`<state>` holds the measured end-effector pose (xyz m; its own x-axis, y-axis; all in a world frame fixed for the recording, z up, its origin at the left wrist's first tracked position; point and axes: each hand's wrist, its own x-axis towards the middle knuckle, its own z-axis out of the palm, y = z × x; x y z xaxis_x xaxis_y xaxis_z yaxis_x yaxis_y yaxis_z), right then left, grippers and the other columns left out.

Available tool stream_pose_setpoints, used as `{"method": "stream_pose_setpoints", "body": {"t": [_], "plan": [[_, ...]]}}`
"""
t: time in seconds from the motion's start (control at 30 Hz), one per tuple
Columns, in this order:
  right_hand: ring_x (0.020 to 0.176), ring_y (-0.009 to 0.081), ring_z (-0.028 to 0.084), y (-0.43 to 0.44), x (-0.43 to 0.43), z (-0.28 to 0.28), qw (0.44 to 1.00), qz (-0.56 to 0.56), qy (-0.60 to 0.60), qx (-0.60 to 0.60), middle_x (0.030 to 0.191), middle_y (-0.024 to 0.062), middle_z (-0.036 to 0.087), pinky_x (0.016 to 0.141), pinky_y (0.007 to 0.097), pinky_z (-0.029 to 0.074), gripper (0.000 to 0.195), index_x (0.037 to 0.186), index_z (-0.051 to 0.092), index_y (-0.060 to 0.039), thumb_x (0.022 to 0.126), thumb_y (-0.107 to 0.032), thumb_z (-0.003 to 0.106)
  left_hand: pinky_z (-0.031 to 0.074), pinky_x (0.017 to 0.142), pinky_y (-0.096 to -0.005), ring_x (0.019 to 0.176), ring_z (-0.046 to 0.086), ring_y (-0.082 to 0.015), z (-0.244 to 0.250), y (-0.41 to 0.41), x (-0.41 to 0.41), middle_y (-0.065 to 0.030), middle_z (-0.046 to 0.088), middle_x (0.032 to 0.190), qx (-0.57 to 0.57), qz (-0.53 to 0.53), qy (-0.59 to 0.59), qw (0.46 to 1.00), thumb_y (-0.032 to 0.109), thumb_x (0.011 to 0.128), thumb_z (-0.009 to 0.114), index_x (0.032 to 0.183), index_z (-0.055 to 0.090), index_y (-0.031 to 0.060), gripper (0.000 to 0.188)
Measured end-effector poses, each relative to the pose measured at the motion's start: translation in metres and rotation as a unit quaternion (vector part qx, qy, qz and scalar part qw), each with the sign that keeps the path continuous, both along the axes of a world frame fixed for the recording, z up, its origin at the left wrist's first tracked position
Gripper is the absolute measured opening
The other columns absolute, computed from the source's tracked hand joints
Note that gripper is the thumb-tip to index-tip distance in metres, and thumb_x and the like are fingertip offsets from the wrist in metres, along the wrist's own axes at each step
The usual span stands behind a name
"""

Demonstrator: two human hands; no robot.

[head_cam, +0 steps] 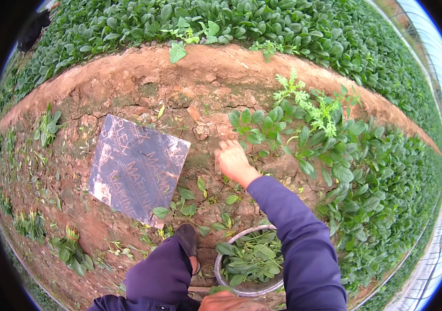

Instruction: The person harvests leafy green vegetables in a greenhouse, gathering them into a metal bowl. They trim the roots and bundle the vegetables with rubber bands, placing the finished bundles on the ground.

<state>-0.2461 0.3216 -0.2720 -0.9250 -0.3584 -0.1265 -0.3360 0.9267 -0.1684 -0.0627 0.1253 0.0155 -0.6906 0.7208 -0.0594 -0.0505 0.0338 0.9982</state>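
Note:
My right hand (233, 160) is low over the bare soil, just left of a clump of leafy greens that look like spinach (267, 126). Its fingers curl downward, and what lies under them is hidden. At the bottom edge, only the back of my left hand (230, 302) shows, beside the rim of a round tub (217, 268); its fingers cannot be made out. Cut greens (254, 258) lie in the tub, partly covered by my right sleeve. Loose leaves (188, 210) are scattered on the soil between the tub and a dark printed board (137, 171).
Dense greens (376, 194) grow at the right, with a jagged-leaved weed (324, 116) among them. Beyond a soil ridge (213, 58) stands another bed. Tied bundles (71, 248) lie at the lower left. My shoe (186, 237) is beside the board. Clear plastic sheeting (431, 46) is far right.

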Motion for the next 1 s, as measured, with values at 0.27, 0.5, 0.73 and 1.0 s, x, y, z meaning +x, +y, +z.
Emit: {"method": "stream_pose_setpoints", "body": {"t": [0.27,0.5,0.73,1.0], "plan": [[0.132,0.0298,0.050,0.009,-0.086,-0.043,0.922,-0.136,-0.135,0.337,0.137,0.0151,0.059,0.110,0.0548,0.030,0.041,0.131,0.062,-0.0052,0.096,-0.021,0.049,0.050,0.066,-0.0405,0.076,0.066,-0.0343,-0.018,-0.012,-0.017,-0.0137,0.069,0.088,-0.052,-0.027,-0.034,0.998,0.009,0.081,0.074,0.107,0.066,0.0055,0.028],[0.102,0.0292,0.070,0.027,-0.079,-0.067,0.918,-0.214,-0.126,0.310,0.111,0.0077,0.073,0.086,0.0554,0.051,0.026,0.110,0.074,-0.0094,0.092,-0.021,0.058,0.049,0.065,-0.0420,0.077,0.066,-0.0356,-0.021,-0.016,-0.025,-0.0146,0.068,0.089,-0.041,-0.015,-0.022,0.999,0.010,0.080,0.075,0.109,0.065,0.0051,0.031],[0.100,0.0264,0.071,0.036,-0.050,-0.064,0.916,-0.295,-0.141,0.232,0.107,0.0056,0.074,0.084,0.0490,0.054,0.027,0.111,0.071,-0.0098,0.092,-0.024,0.059,0.048,0.064,-0.0413,0.073,0.065,-0.0341,-0.010,-0.016,-0.025,-0.0134,0.068,0.084,-0.040,-0.017,-0.020,0.999,0.011,0.081,0.074,0.104,0.066,0.0055,0.025],[0.086,0.0316,0.068,0.044,0.068,0.031,0.897,-0.323,0.041,-0.298,0.094,0.0155,0.070,0.077,0.0405,0.054,0.028,0.099,0.073,-0.0053,0.081,-0.026,0.072,0.051,0.065,-0.0318,0.072,0.068,-0.0239,0.004,-0.014,0.008,-0.0076,0.071,0.085,-0.067,0.002,0.049,0.997,0.009,0.083,0.074,0.104,0.070,0.0070,0.022]]}}
